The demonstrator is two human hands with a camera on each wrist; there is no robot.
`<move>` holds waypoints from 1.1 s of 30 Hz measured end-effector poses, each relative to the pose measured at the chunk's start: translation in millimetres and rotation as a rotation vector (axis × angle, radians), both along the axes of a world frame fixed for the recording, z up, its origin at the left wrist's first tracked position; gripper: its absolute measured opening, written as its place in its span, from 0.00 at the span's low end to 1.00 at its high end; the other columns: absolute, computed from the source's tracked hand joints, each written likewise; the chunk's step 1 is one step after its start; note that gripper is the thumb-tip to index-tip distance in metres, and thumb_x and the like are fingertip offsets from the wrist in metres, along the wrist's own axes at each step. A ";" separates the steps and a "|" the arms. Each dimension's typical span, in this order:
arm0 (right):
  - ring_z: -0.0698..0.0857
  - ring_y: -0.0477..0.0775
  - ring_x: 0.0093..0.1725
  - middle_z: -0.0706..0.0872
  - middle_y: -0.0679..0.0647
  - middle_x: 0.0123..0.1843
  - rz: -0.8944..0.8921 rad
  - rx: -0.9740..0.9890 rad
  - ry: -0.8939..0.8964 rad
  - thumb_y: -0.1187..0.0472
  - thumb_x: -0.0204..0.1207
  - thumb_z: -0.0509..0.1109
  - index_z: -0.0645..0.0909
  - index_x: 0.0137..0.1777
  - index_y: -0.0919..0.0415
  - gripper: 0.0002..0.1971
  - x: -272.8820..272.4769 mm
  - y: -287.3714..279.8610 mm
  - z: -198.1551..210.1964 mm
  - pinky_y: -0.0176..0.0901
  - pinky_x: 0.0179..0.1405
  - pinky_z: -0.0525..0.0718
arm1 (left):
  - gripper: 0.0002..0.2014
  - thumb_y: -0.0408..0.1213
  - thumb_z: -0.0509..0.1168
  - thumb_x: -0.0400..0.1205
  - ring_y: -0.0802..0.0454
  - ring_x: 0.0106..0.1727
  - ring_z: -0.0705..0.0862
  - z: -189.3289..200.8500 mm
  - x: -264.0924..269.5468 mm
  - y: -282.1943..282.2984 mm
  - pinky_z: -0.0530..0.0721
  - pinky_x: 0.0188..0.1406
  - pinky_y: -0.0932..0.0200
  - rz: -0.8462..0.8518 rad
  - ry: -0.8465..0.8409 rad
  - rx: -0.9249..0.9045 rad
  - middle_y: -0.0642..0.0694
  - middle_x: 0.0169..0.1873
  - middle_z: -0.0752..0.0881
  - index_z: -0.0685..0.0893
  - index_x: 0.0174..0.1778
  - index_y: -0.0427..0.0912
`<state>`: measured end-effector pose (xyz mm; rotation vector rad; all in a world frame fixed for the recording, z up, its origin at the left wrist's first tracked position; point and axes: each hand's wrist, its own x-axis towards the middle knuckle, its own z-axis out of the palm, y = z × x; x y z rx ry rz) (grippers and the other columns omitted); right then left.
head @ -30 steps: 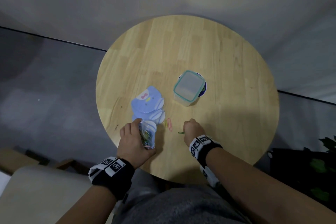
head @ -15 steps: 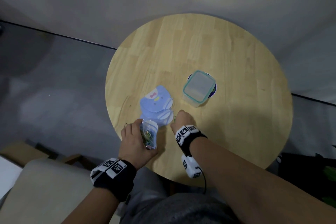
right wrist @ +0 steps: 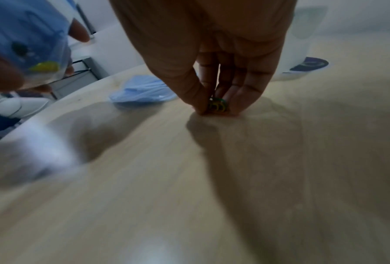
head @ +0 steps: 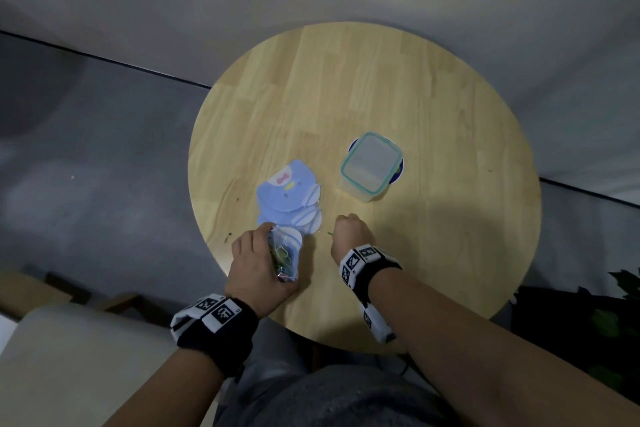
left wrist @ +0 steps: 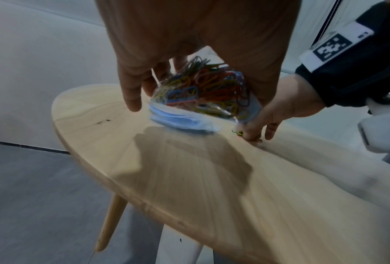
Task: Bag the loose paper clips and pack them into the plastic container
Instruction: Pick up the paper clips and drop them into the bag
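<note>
My left hand (head: 266, 246) grips a small clear bag (left wrist: 203, 89) stuffed with coloured paper clips, held just above the near edge of the table. To its right, my right hand (head: 348, 229) is down on the wood, thumb and fingers pinched on a few green and yellow loose clips (right wrist: 219, 105). A green tip (head: 329, 233) pokes out at its left. The plastic container (head: 372, 166), clear with a teal-rimmed lid on, stands farther back to the right.
A stack of blue penguin-print bags (head: 287, 194) lies between my hands and the container. The container sits on a dark blue round piece (head: 398, 177). The round wooden table (head: 433, 114) drops off to grey floor on all sides.
My right hand slid left from the green clip to the pink and yellow ones and now covers them, pinching. The left hand kept hold of the bag.
</note>
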<state>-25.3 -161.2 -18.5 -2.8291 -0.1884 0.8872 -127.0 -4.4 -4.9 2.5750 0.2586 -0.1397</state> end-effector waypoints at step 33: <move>0.83 0.58 0.32 0.83 0.57 0.29 -0.454 0.681 0.008 0.75 0.58 0.77 0.82 0.34 0.62 0.10 18.8 -25.5 108.8 0.56 0.39 0.89 | 0.36 0.49 0.71 0.61 0.41 0.51 0.70 25.5 45.2 -71.5 0.68 0.52 0.52 -0.018 -0.244 -0.062 0.39 0.46 0.77 0.73 0.63 0.35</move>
